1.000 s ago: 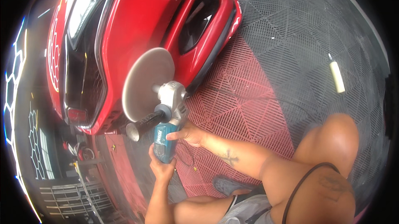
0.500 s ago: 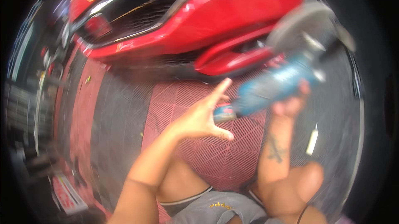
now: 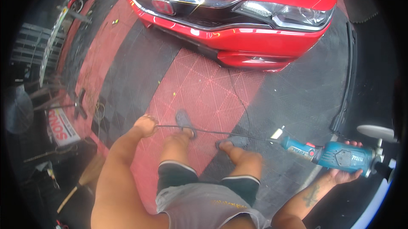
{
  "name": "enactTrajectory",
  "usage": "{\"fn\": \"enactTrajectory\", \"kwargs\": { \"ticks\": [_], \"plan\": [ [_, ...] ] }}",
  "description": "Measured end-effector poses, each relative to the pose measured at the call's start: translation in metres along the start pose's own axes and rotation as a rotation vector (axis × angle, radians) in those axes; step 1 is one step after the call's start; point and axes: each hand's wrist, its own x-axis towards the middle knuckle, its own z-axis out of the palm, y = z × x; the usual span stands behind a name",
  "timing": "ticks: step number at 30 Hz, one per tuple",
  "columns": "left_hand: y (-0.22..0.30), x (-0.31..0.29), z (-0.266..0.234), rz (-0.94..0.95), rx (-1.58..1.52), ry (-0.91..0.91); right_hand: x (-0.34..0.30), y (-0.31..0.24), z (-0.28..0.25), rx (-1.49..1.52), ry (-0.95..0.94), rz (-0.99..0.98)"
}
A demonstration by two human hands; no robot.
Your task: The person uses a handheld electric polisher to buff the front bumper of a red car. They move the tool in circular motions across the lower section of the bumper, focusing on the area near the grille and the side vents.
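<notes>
My right hand (image 3: pixel 346 176) holds a teal power polisher (image 3: pixel 340 156) at the right, fingers wrapped round its body from below. Its round pale pad (image 3: pixel 376 131) points away from me, above the tool's head. From the tool's rear end a black power cord (image 3: pixel 212 132) runs left across my legs. At the left, my closed left hand (image 3: pixel 145 126) grips that cord, which is stretched nearly straight between both hands. The red car (image 3: pixel 187 31) stands in front, its bumper, grille and one headlight (image 3: pixel 293 16) facing me.
Red and dark grey grid tiles (image 3: pixel 204 80) cover the floor. A small white thing with a thin tip (image 3: pixel 277 133) lies near the cord. At the left are a broom (image 3: pixel 88 173), a white and red sign (image 3: pixel 62 128) and a metal rack (image 3: pixel 36 46). A long black strip (image 3: pixel 347 80) lies right.
I have risen from a low crouch beside the bumper, and the car is farther away. The polisher has swung to my right. My left hand, open before, has closed on the cord.
</notes>
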Motion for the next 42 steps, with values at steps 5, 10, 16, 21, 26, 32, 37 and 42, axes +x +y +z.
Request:
{"fn": "enactTrajectory", "kwargs": {
  "ticks": [5, 10, 16, 21, 26, 32, 37, 42],
  "plan": [
    [0.070, -0.239, 0.075, -0.152, 0.022, 0.115, 0.007, -0.146, 0.099, 0.110, -0.202, 0.130],
    [0.144, -0.377, 0.145, -0.352, -0.122, -0.152, -0.014, -0.238, 0.155, 0.000, -0.294, 0.021],
    [0.220, -0.529, 0.290, -0.663, -0.349, -0.358, -0.064, -0.373, 0.177, -0.142, -0.297, -0.058],
    [0.347, -0.627, 0.430, -0.743, -0.582, -0.635, -0.128, -0.428, 0.191, -0.160, -0.493, -0.088],
    [0.472, -0.640, 0.497, -0.784, -0.983, -0.742, -0.184, -0.429, 0.204, -0.166, -0.471, -0.190],
    [0.505, -0.592, 0.520, -0.765, -1.267, -0.721, -0.185, -0.435, 0.216, -0.159, -0.403, -0.216],
    [0.426, -0.539, 0.456, -0.689, -0.975, -0.520, -0.199, -0.466, 0.218, -0.198, -0.306, -0.208],
    [0.335, -0.516, 0.365, -0.721, -0.781, -0.348, -0.207, -0.526, 0.191, -0.323, -0.250, -0.218]
  ]
}}
